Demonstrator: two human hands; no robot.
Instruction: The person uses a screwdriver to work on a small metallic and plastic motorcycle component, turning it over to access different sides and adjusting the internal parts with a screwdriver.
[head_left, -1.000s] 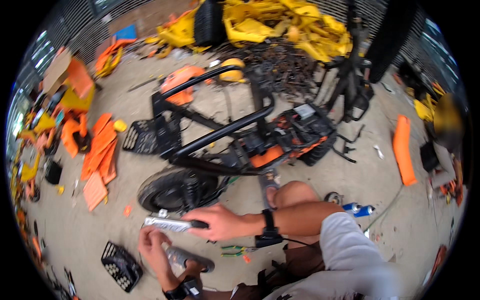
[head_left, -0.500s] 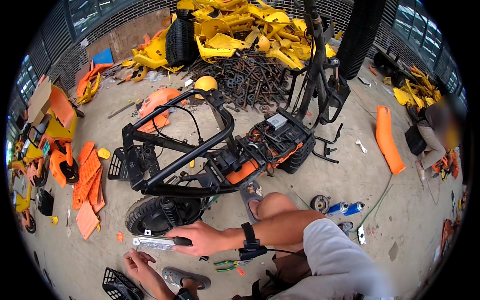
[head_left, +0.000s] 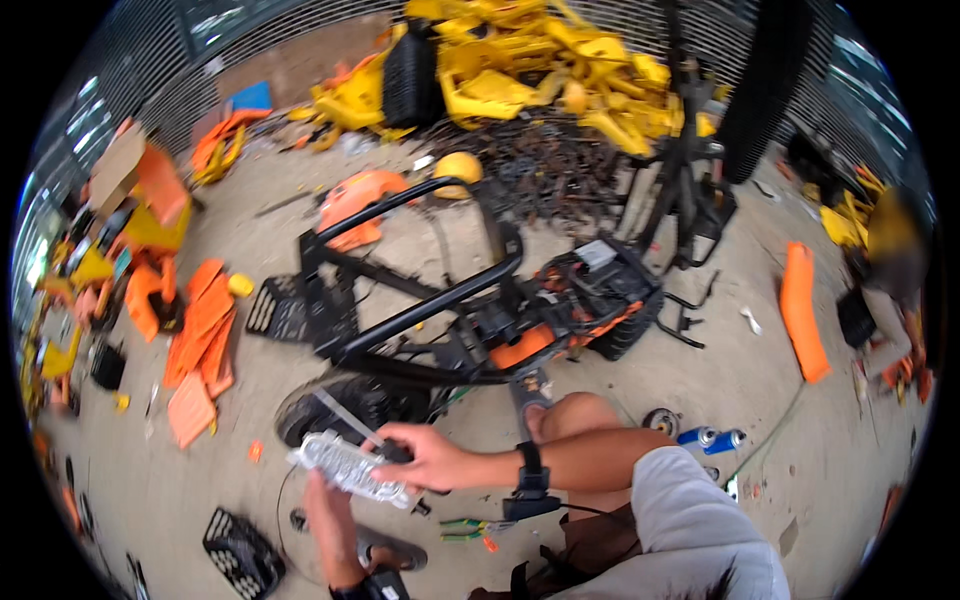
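Observation:
A silver embossed plate, like a licence plate [head_left: 345, 466], is tilted beside the rear wheel [head_left: 296, 412] of a stripped black scooter frame [head_left: 425, 312]. My left hand [head_left: 332, 525] grips its lower edge from below, fingers partly hidden. Above the plate's other end, my right hand [head_left: 428, 458] closes round the black handle of a screwdriver [head_left: 350, 418], whose thin shaft points up and left. Whether my right fingers also pinch the plate is blurred.
Pliers with green handles [head_left: 475, 527] and a black basket [head_left: 243, 555] lie on the floor nearby. Blue spray cans [head_left: 697, 437] stand to the right. Orange panels [head_left: 198, 345] lie left; yellow panels [head_left: 490, 95] are heaped behind. A person [head_left: 885, 290] crouches far right.
My left hand has come up to the plate and taken hold of it. The plate has turned to show its embossed face, and the screwdriver shaft now stands apart from it. The view has shifted.

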